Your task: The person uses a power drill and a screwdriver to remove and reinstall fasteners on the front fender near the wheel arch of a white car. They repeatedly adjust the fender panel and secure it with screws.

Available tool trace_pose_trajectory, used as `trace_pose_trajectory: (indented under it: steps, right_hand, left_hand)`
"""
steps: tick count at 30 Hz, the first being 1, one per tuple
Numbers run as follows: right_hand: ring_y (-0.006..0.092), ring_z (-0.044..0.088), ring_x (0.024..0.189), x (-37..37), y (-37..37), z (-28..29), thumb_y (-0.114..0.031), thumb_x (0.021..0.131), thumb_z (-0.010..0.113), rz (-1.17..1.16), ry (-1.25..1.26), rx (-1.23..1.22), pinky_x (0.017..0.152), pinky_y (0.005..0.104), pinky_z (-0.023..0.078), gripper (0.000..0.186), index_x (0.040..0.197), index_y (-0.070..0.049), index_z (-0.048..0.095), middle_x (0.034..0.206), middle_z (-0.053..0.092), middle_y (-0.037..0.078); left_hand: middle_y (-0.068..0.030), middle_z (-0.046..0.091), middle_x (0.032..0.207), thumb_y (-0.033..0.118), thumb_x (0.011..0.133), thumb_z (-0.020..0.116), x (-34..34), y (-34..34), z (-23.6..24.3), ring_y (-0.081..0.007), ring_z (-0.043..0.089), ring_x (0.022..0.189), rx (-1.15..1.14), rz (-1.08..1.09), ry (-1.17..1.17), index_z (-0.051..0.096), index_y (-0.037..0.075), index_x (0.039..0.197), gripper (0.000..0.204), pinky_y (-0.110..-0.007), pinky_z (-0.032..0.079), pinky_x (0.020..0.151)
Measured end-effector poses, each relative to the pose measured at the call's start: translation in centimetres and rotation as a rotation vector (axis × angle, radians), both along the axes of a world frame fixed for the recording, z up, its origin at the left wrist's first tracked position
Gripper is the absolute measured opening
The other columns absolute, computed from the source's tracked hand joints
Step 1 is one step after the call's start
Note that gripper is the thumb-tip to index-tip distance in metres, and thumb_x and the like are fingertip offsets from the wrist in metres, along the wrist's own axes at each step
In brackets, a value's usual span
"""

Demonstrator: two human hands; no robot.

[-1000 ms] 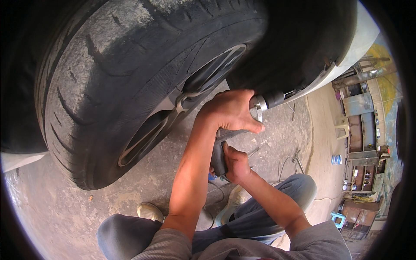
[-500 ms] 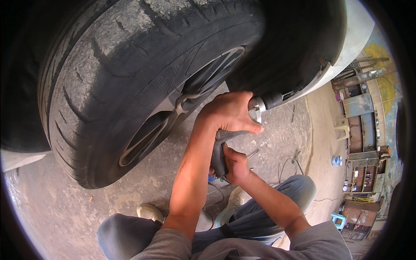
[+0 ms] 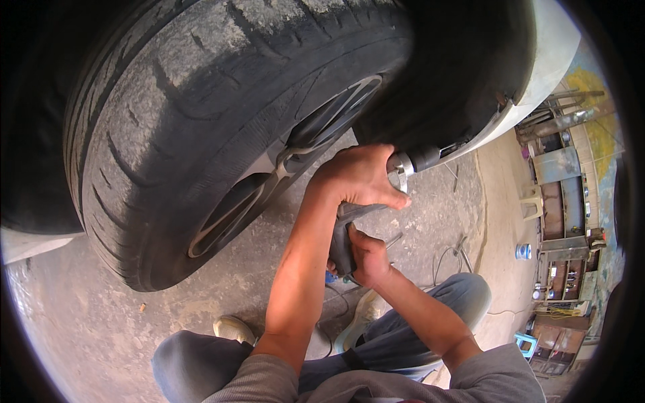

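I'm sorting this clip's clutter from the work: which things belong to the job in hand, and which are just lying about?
In use:
left hand on the power tool's body
right hand on the power tool grip
tyre
wheel rim

Lying about:
loose cable on the ground
blue stool
shelves

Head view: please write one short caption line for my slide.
Crouching person's left hand steadies a pneumatic impact wrench beside a car tyre; right hand grips its handle.

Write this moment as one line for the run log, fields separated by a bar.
left hand: on top of impact wrench | right hand: grips its handle | wrench nose: behind tyre in wheel arch | person: crouched on concrete
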State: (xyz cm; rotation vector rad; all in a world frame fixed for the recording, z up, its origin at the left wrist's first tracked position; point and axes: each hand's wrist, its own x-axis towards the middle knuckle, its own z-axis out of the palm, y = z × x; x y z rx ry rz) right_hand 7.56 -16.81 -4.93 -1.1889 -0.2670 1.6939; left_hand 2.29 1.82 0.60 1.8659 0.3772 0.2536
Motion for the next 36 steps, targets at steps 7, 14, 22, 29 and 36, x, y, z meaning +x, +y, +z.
trace_pose_trajectory:
  steps: [7,14,22,29,36]
  right_hand:
    - [0.0211,0.062,0.079,0.1,-0.1,0.1,-0.050,0.103,0.037,0.001,0.009,0.005,0.071,0.0334,0.048,0.053,0.115,-0.003,0.059,0.094,0.067,0.010]
    - [0.0228,0.063,0.079,1.1,-0.9,-0.8,-0.052,0.103,0.036,0.006,0.028,-0.020,0.072,0.0342,0.048,0.056,0.118,-0.002,0.058,0.094,0.066,0.011]
    - [0.0241,0.063,0.089,-0.8,-2.4,-2.0,-0.051,0.105,0.038,0.050,0.086,-0.033,0.077,0.0374,0.051,0.057,0.127,-0.001,0.053,0.106,0.064,0.014]
    - [0.0138,0.060,0.074,-2.4,-3.8,-3.6,-0.028,0.091,0.068,0.198,-0.328,-0.069,0.062,0.0282,0.049,0.039,0.116,-0.001,0.053,0.088,0.061,0.006]
    - [0.0118,0.056,0.065,-4.7,-5.3,-5.9,-0.008,0.087,0.069,0.106,-0.535,-0.291,0.052,0.0286,0.045,0.030,0.112,-0.003,0.054,0.082,0.059,0.004]
  left_hand:
    - [-0.0202,0.070,0.106,0.039,0.061,0.088,0.2,-0.1,-0.2,-0.0348,0.069,0.102,-0.004,-0.016,0.003,0.063,0.001,0.114,0.069,-0.042,0.053,0.089]
    - [-0.0214,0.070,0.108,0.040,0.061,0.087,0.3,-1.1,-0.4,-0.0345,0.068,0.105,0.060,0.058,-0.012,0.063,0.002,0.117,0.073,-0.040,0.052,0.091]
    - [-0.0202,0.070,0.117,0.038,0.060,0.088,-2.8,-1.5,-1.9,-0.0309,0.067,0.110,-0.115,-0.009,-0.110,0.060,0.002,0.131,0.084,-0.037,0.050,0.096]
    - [-0.0190,0.069,0.118,0.043,0.060,0.087,-5.4,-2.1,-5.7,-0.0295,0.066,0.111,-0.292,0.052,-0.063,0.060,0.000,0.130,0.086,-0.034,0.048,0.097]
    - [-0.0090,0.071,0.103,0.038,0.065,0.089,-3.6,-4.2,-13.8,-0.0197,0.065,0.097,-0.418,0.149,-0.011,0.059,0.001,0.131,0.082,-0.032,0.048,0.090]
